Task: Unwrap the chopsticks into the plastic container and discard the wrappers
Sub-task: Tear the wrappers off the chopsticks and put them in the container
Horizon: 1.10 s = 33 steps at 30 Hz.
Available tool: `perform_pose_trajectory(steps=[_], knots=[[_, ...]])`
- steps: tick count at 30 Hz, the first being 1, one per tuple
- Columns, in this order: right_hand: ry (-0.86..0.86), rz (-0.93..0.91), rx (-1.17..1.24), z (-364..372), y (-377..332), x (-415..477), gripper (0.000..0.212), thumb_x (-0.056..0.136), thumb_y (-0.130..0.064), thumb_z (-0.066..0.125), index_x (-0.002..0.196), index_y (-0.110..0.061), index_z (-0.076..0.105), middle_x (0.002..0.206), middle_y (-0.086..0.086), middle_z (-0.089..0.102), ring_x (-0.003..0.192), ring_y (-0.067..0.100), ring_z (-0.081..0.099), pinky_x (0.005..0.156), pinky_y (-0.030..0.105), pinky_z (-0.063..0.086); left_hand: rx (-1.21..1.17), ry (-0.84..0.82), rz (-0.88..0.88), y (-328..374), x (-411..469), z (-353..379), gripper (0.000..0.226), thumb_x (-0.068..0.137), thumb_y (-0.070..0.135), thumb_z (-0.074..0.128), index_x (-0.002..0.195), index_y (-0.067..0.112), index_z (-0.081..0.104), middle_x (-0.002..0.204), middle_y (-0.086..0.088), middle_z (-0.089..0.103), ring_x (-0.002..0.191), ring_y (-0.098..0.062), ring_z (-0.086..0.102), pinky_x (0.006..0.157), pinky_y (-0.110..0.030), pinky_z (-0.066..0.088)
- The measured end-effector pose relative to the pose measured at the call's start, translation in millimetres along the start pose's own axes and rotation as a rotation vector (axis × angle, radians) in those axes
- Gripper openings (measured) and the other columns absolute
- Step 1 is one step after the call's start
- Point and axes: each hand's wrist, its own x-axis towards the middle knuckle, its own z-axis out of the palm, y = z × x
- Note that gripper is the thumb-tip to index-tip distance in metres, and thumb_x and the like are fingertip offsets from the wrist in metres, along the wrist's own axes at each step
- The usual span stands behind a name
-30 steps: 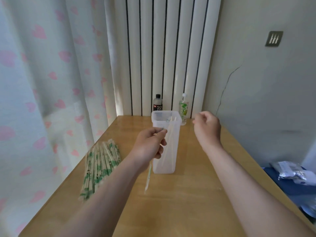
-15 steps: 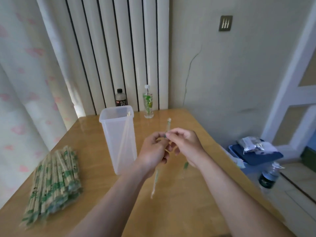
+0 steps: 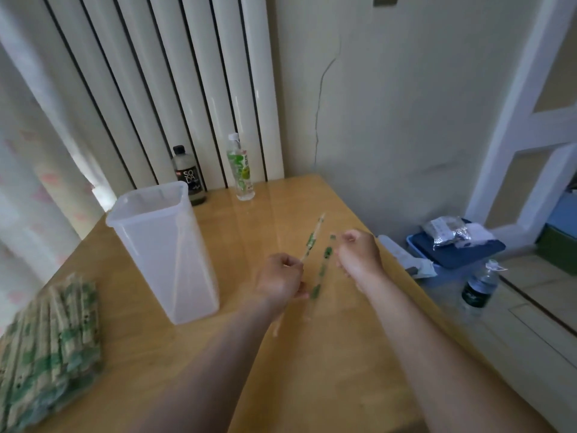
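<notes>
Container (image 3: 162, 245) stands right of chopstick pile (image 3: 46, 345) (2 bottles (image 3: 189, 175) behind).

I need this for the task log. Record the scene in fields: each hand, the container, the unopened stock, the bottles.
left hand: grips chopsticks, some green print on them
right hand: pinches wrapper, held apart from the chopsticks
plastic container: upright, open top, faint sticks lean inside
wrapped chopsticks: piled left of the container
bottles: soda bottle, green-label bottle, standing beyond the container
</notes>
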Motion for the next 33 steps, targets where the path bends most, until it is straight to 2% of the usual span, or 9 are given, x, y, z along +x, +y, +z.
perform_pose_trajectory(steps=[3, 7, 9, 12, 17, 20, 25, 29, 33], knots=[[-0.053, 0.036, -0.196, -2.1, 14.2, -0.4, 0.020, 0.100, -0.018, 0.046, 0.094, -0.022, 0.065, 0.086, 0.008, 0.072, 0.076, 0.027, 0.069, 0.054, 0.029, 0.045, 0.139, 0.087, 0.001, -3.1, 23.9, 7.7, 0.022, 0.090, 0.012, 0.058, 0.068, 0.013, 0.062, 0.062, -0.007, 0.057, 0.059, -0.027, 0.061, 0.066, -0.048, 0.063], [-0.060, 0.010, -0.278, 4.0, 29.4, 2.9, 0.025, 0.092, -0.011, 0.048, 0.096, -0.010, 0.073, 0.084, 0.014, 0.072, 0.072, 0.032, 0.067, 0.060, 0.040, 0.056, 0.387, 0.126, 0.053, -2.3, 42.0, 19.4, 0.020, 0.084, 0.021, 0.067, 0.071, 0.007, 0.071, 0.065, -0.007, 0.067, 0.078, -0.030, 0.070, 0.067, -0.035, 0.056], [-0.079, 0.009, -0.242, 4.4, 31.0, 6.4, 0.024, 0.094, -0.012, 0.048, 0.095, -0.021, 0.070, 0.094, 0.004, 0.072, 0.085, 0.030, 0.069, 0.072, 0.041, 0.059, 0.464, 0.106, 0.061, -2.1, 47.6, 26.8, 0.022, 0.087, 0.026, 0.068, 0.074, 0.008, 0.072, 0.076, -0.008, 0.071, 0.084, -0.029, 0.070, 0.069, -0.032, 0.052], [-0.158, 0.002, -0.173, 5.0, 31.7, 8.0, 0.031, 0.096, -0.011, 0.043, 0.109, -0.023, 0.068, 0.112, 0.001, 0.070, 0.094, 0.027, 0.067, 0.068, 0.034, 0.050, 0.528, 0.105, 0.084, -2.7, 54.1, 34.4, 0.020, 0.091, 0.030, 0.069, 0.080, 0.014, 0.068, 0.088, -0.009, 0.070, 0.092, -0.029, 0.067, 0.075, -0.030, 0.049], [-0.288, 0.011, -0.134, -2.7, 23.6, 2.7, 0.055, 0.090, 0.005, 0.035, 0.130, -0.022, 0.061, 0.130, -0.008, 0.065, 0.091, 0.019, 0.058, 0.053, 0.025, 0.042, 0.480, 0.072, 0.091, -2.8, 62.2, 41.6, 0.022, 0.088, 0.028, 0.069, 0.091, 0.008, 0.076, 0.091, -0.010, 0.074, 0.088, -0.026, 0.069, 0.066, -0.026, 0.046], [-0.333, 0.016, -0.111, -7.6, 20.3, 0.7, 0.061, 0.091, 0.008, 0.031, 0.139, -0.022, 0.055, 0.135, -0.010, 0.063, 0.084, 0.017, 0.058, 0.054, 0.028, 0.047, 0.392, 0.064, 0.082, -2.7, 64.0, 45.5, 0.013, 0.084, 0.013, 0.066, 0.092, 0.007, 0.074, 0.085, -0.014, 0.073, 0.076, -0.029, 0.073, 0.071, -0.035, 0.062], [-0.288, 0.041, -0.078, -9.8, 23.3, 0.8, 0.068, 0.087, 0.013, 0.033, 0.143, -0.022, 0.049, 0.144, -0.008, 0.056, 0.089, 0.022, 0.060, 0.054, 0.030, 0.049, 0.305, 0.091, 0.061, -5.5, 64.2, 43.5, 0.006, 0.085, 0.003, 0.065, 0.089, 0.008, 0.066, 0.085, -0.015, 0.069, 0.065, -0.030, 0.073, 0.063, -0.044, 0.063], [-0.281, 0.041, -0.063, -8.8, 23.9, 0.4, 0.069, 0.086, 0.013, 0.034, 0.145, -0.021, 0.047, 0.143, -0.007, 0.056, 0.088, 0.023, 0.059, 0.052, 0.029, 0.048, 0.258, 0.083, 0.051, -8.0, 63.5, 40.6, 0.010, 0.082, 0.001, 0.066, 0.086, 0.010, 0.066, 0.082, -0.017, 0.071, 0.067, -0.030, 0.073, 0.065, -0.044, 0.063], [-0.266, 0.013, -0.036, -9.0, 26.1, -2.1, 0.053, 0.090, 0.007, 0.036, 0.130, -0.021, 0.056, 0.128, -0.006, 0.065, 0.089, 0.021, 0.058, 0.050, 0.028, 0.049, 0.181, 0.040, 0.031, -7.6, 59.7, 42.2, 0.012, 0.084, -0.002, 0.065, 0.088, 0.010, 0.066, 0.091, -0.019, 0.069, 0.065, -0.030, 0.070, 0.063, -0.043, 0.063]])
